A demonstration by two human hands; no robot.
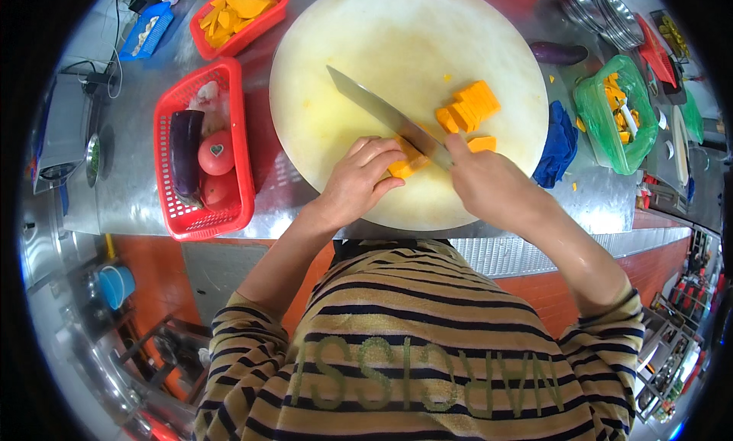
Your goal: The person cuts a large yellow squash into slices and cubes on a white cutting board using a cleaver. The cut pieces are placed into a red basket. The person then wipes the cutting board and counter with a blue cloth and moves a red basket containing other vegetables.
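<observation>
A large round cutting board lies on the metal table before me. My right hand is closed around the handle end of a kitchen knife, whose broad blade points to the upper left. My left hand rests on the board with its fingers against a chunk of orange pumpkin; the blade lies along the chunk's upper right side. Cut pumpkin slices stand in a leaning row above my right hand. Another pumpkin piece lies just below them, partly behind that hand.
Left of the board, a red plastic basket holds an eggplant and tomatoes. A second red basket holds pumpkin pieces. To the right lie a blue cloth, another eggplant and a green-bag-lined container with scraps.
</observation>
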